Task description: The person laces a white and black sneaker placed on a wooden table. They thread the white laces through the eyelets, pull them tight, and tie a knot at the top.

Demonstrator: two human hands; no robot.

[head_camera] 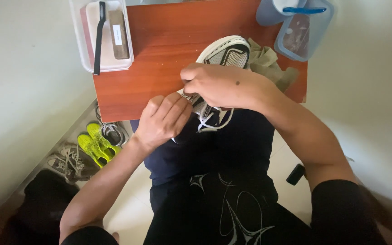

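The sneaker (225, 56) lies on the reddish-brown surface (159, 50), its long axis running from the toe, far from the person, back toward the near edge, where its heel end overhangs the lap. Both hands sit at the lace area. The right hand (218, 84) rests on top, fingers curled and pinching a white lace (207, 120). The left hand (162, 120) is just beside it, nearer the body, fingers folded in; what it grips is hidden. A crumpled cloth (268, 63) touches the shoe's right side. Open surface lies left, toward a clear tray (85, 50) holding 1 black brush (99, 36).
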